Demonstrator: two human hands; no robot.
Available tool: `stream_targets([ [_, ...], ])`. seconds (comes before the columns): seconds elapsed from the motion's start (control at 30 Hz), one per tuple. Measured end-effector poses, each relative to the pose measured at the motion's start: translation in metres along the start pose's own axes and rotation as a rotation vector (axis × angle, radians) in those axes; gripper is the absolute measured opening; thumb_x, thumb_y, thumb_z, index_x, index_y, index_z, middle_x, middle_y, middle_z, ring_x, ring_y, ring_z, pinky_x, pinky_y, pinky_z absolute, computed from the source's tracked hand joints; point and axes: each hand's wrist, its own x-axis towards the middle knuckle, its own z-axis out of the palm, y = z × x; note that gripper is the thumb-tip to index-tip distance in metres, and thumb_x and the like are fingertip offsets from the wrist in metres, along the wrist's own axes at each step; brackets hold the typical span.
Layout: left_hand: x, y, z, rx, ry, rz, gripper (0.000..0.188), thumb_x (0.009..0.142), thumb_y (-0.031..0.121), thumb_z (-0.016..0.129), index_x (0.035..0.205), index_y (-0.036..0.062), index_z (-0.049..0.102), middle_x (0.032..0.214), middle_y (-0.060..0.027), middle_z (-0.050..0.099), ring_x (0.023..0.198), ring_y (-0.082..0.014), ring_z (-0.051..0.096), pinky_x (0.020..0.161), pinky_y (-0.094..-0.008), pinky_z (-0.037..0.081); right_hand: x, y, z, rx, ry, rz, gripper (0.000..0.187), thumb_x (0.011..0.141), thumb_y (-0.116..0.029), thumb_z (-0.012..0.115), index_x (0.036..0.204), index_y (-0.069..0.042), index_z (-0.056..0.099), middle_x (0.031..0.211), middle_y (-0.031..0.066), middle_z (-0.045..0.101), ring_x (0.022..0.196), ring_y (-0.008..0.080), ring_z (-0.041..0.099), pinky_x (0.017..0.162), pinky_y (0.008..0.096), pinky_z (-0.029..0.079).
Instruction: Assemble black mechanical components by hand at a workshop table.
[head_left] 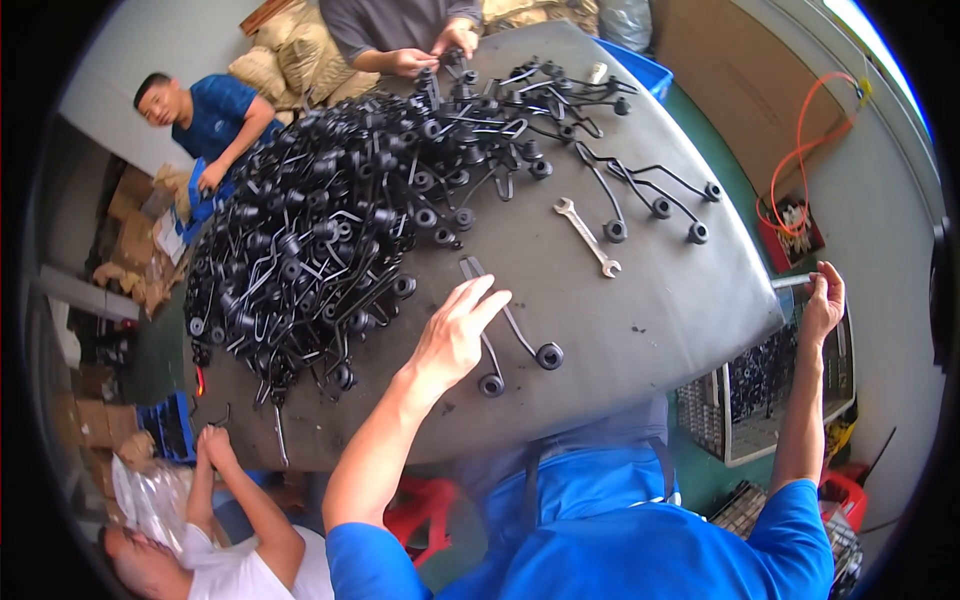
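My left hand (455, 335) reaches over the near part of the table, its fingers apart. Beneath its fingertips lies a V-bent black metal rod (517, 328) with a rubber bushing on each end; whether the fingers touch it is hidden. My right hand (825, 310) is out past the table's right corner, closed on a silvery metal rod-like tool (792, 282) that points left toward the table edge. An open-ended wrench (588, 238) lies in mid-table, nearer to my left hand.
A heap of black bent rods with bushings (330, 210) covers the table's left side. Several bent rods (640, 190) lie at right. Another person's hands (430, 58) work at the far edge; one person sits at left, another lower left. A crate (710, 410) stands below my right arm.
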Motion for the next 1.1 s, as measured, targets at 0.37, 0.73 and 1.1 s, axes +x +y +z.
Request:
stream_targets([
  [0.37, -0.038, 0.016, 0.028, -0.116, 0.417, -0.049, 0.028, 0.082, -0.003, 0.06, 0.109, 0.0004, 0.065, 0.113, -0.0204, 0.064, 0.109, -0.036, 0.06, 0.094, -0.0413, 0.051, -0.196, -0.184, 0.182, 0.07, -1.187, -0.473, 0.019, 0.082, 0.004, 0.064, 0.101, -0.001, 0.066, 0.088, 0.0118, 0.065, 0.07, 0.0219, 0.063, 0.063, 0.0297, 0.052],
  [0.73, -0.126, 0.031, 0.018, -0.223, 0.812, -0.302, 0.024, 0.079, -0.01, 0.061, 0.101, 0.0009, 0.065, 0.094, -0.0145, 0.067, 0.086, -0.0293, 0.066, 0.073, -0.0351, 0.054, -0.238, -0.189, 0.194, 0.023, -1.388, -0.35, 0.027, 0.08, 0.003, 0.069, 0.107, 0.0, 0.064, 0.098, 0.01, 0.061, 0.062, 0.0144, 0.058, 0.055, 0.0265, 0.048],
  [1.1, -0.252, -0.118, -0.061, 0.572, 0.906, -0.783, 0.025, 0.077, -0.001, 0.065, 0.102, 0.0021, 0.062, 0.099, -0.0156, 0.064, 0.093, -0.0337, 0.061, 0.082, -0.0411, 0.05, -0.24, -0.188, 0.185, 0.006, -1.4, -0.249, 0.025, 0.08, -0.001, 0.07, 0.104, 0.0, 0.062, 0.092, 0.0095, 0.062, 0.066, 0.0159, 0.058, 0.06, 0.0283, 0.049],
])
